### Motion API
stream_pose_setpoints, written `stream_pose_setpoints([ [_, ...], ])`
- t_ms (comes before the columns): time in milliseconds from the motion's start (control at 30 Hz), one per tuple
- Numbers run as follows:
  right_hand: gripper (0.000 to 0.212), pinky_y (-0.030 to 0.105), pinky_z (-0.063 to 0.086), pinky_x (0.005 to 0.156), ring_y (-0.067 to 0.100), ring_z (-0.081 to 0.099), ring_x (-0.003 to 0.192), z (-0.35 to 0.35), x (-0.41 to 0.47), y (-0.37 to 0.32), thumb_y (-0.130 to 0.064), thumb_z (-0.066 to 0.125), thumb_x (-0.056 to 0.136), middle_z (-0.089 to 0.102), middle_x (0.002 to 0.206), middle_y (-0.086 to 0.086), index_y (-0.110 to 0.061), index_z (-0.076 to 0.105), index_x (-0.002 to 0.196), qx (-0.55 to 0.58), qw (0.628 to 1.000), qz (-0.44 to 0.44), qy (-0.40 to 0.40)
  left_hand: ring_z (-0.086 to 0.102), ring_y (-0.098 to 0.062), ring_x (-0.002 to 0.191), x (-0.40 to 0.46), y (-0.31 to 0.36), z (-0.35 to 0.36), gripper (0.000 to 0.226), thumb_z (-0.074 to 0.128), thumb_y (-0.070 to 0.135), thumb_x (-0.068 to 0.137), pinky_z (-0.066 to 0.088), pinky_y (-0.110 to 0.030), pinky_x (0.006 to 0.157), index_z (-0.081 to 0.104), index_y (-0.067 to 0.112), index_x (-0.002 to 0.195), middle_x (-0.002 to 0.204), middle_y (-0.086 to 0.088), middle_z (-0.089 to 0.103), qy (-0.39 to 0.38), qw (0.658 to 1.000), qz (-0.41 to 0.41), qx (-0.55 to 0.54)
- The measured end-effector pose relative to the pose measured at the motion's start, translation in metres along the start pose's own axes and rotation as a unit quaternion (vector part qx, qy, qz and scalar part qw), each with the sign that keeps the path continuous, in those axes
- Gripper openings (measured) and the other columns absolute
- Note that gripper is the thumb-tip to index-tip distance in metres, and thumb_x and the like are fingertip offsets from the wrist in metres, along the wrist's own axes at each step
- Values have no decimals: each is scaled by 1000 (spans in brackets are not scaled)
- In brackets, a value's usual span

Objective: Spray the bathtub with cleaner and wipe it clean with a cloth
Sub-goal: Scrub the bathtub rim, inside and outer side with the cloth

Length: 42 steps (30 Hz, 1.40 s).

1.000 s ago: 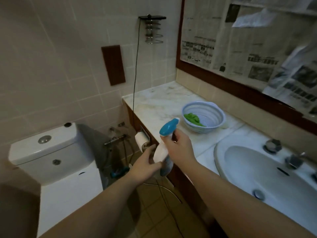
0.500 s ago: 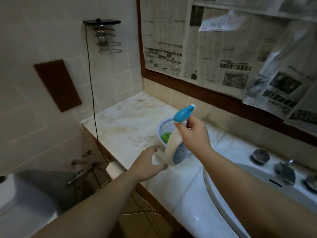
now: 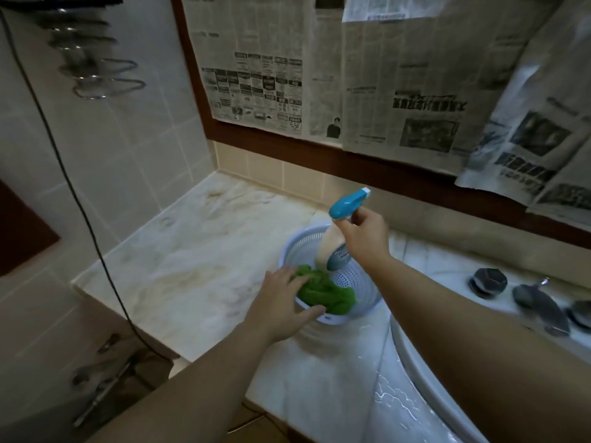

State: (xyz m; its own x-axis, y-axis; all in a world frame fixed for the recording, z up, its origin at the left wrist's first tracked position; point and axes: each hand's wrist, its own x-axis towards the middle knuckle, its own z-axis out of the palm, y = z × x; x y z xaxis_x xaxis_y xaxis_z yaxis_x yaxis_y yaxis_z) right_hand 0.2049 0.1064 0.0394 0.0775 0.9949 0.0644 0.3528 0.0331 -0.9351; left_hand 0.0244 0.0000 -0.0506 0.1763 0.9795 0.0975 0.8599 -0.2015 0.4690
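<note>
While the bathtub itself lies outside the head view, everything shown points to the gathering stage, so I judge the task barely begun: no spraying and no wiping can be seen done. The right hand (image 3: pixel 363 239) is curled round the neck of the spray bottle (image 3: pixel 339 235), holding it tilted above the pale perforated basket (image 3: pixel 367 295), its blue trigger head uppermost and its body hanging over the basket's inside. The left hand (image 3: pixel 281 306) reaches in with fingers spread and fairly straight, its fingertips resting on the green cloth (image 3: pixel 326 292) and its thumb lying along the basket's near rim; the cloth is touched but not yet gripped or lifted. That cloth lies bunched in the basket, which stands on the marble surface (image 3: pixel 192 251) just beside the washbasin (image 3: pixel 425 378). Cleaner in hand, then; left to do are picking up the cloth, reaching the tub, spraying and wiping.
</note>
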Motion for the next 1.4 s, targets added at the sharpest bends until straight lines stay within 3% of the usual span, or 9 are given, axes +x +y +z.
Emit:
stream_pose_setpoints([
  [100,28,32,40,65,14,51,69,5,9,11,-32,75,91,63,78,15,-4,69,92,-3,1000,29,6,15,-19,155,3,-10,6,94,49,86,82,6,-54,127,35,32,158,165,5,29,-21,1000,-17,2],
  [233,32,32,31,60,11,38,60,6,10,23,-28,74,92,43,64,-1,-5,58,77,-32,999,40,-5,3,-14,158,3,-15,8,98,45,85,84,-3,-48,126,27,29,161,170,4,19,-25,999,-17,11],
  [433,39,17,32,47,11,41,58,0,-5,32,-42,73,92,42,65,-4,-18,49,73,-78,995,39,-56,-2,-13,158,3,-16,10,97,43,85,86,-4,-49,126,24,29,162,171,5,16,-34,999,-15,15],
  [633,37,21,42,61,1,59,79,-9,-31,37,-46,80,84,62,88,-16,-24,59,106,-100,992,69,-18,0,-11,158,2,-17,6,101,50,84,83,-6,-44,126,23,27,163,171,5,16,-33,999,-24,-10],
  [833,24,27,46,61,9,63,71,4,-59,51,-39,80,83,65,72,-7,-23,62,80,-179,980,82,-16,-4,-8,157,0,-23,10,106,49,87,80,-7,-43,125,21,28,164,172,6,12,-23,999,-33,-18],
  [967,27,30,55,83,11,66,90,22,-63,56,-40,78,87,72,95,-8,-24,73,109,-233,967,19,-104,-3,-7,157,-4,-22,8,105,49,85,81,-4,-44,127,20,27,164,172,8,11,-24,999,-34,-29],
  [1100,49,39,56,93,18,67,100,39,-60,55,-43,72,91,72,109,-2,-32,62,137,-304,928,23,-212,-3,-6,157,-9,-20,4,105,52,84,83,1,-42,129,18,27,164,172,9,11,-25,998,-33,-50],
  [1233,26,36,55,83,19,66,91,47,-57,56,-38,65,98,71,95,0,-23,70,118,-357,905,19,-229,-1,-4,156,-12,-21,-1,105,58,80,83,5,-39,129,19,26,164,171,10,12,-31,996,-35,-70],
  [1400,19,37,55,73,20,63,79,41,-57,51,-31,60,101,66,78,-2,-19,70,91,-344,921,-27,-179,6,-5,156,-12,-22,-4,101,68,69,85,9,-30,125,21,25,163,170,7,19,-17,995,-37,-93],
])
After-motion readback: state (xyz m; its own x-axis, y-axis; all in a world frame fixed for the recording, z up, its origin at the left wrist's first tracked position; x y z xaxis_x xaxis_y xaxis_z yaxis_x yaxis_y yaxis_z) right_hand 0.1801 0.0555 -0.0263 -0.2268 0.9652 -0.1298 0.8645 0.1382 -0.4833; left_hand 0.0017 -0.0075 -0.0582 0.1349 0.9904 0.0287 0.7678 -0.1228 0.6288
